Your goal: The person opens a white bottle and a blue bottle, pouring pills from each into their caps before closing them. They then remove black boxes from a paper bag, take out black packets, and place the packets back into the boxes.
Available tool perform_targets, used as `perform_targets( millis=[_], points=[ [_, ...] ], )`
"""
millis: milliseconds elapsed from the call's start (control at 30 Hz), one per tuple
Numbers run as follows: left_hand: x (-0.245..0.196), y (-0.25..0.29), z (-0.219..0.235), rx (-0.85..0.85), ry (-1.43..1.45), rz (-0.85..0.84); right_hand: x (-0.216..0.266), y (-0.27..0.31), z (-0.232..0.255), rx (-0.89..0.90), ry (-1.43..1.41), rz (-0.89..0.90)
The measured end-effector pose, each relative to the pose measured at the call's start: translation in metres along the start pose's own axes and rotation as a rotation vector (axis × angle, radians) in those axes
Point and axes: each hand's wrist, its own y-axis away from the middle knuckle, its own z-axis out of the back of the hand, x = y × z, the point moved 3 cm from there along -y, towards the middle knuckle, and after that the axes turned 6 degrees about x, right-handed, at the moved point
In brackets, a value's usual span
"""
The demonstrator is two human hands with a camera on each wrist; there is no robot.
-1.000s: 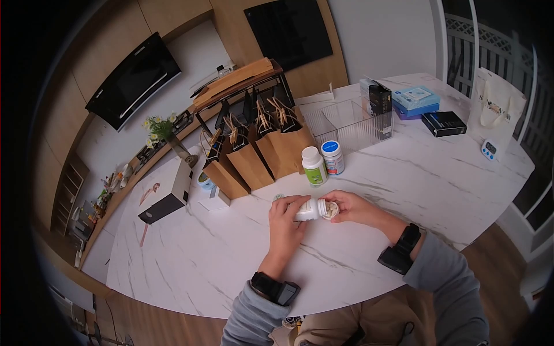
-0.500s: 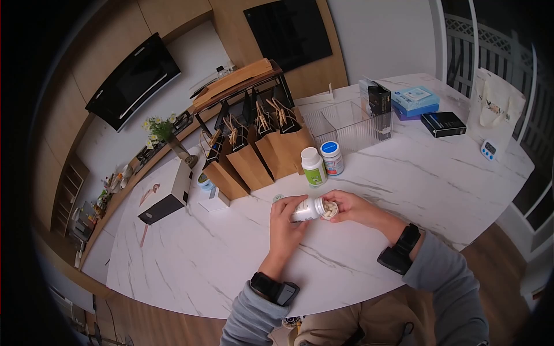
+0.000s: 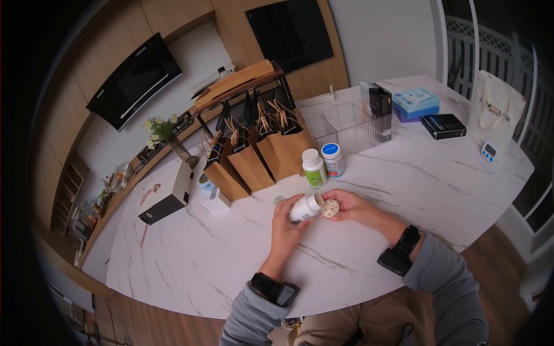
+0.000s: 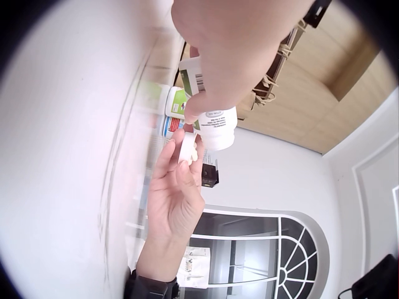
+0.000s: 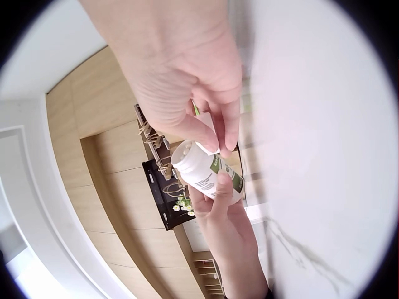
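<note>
My left hand grips a white pill bottle with a green-and-white label, fingers and thumb wrapped round its body. The bottle tilts, its uncapped mouth facing up toward the right. Beside that mouth, my right hand pinches a white cap by its side wall. White pills fill the cap and rise above its rim in the left wrist view. More pills show inside the bottle's mouth in the right wrist view. Both hands are held over the marble-patterned table.
Beyond the hands stand a green-labelled bottle and a blue-capped bottle. Several brown paper bags are lined up behind, left of a clear divided organizer. A white box lies left; a small timer is far right.
The bottle lay nearly level with its mouth at the cap; its mouth has now tipped upward and back from the cap. The right hand keeps the pill-filled cap in almost the same place.
</note>
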Motion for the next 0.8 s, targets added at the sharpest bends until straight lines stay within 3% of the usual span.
perform_targets(
  millis=[100, 267, 467, 600, 667, 800],
  points=[
    [0.014, -0.001, -0.002, 0.008, 0.062, -0.007, 0.001, 0.0, 0.001, -0.033, 0.022, -0.026],
    [0.014, 0.0, -0.004, 0.058, 0.447, 0.159, -0.003, 0.001, 0.005, -0.091, 0.088, -0.025],
    [0.022, 0.001, -0.007, 0.073, 0.547, 0.183, 0.0, 0.0, 0.007, -0.195, 0.302, 0.06],
    [0.019, 0.002, -0.009, 0.112, 0.472, 0.185, 0.009, 0.0, 0.007, -0.27, 0.34, 0.145],
    [0.018, 0.0, -0.009, 0.089, 0.315, 0.086, 0.014, 0.002, 0.007, -0.333, 0.307, 0.2],
    [0.019, 0.001, -0.006, 0.064, 0.163, 0.056, 0.019, 0.003, 0.005, -0.334, 0.28, 0.249]
  ],
)
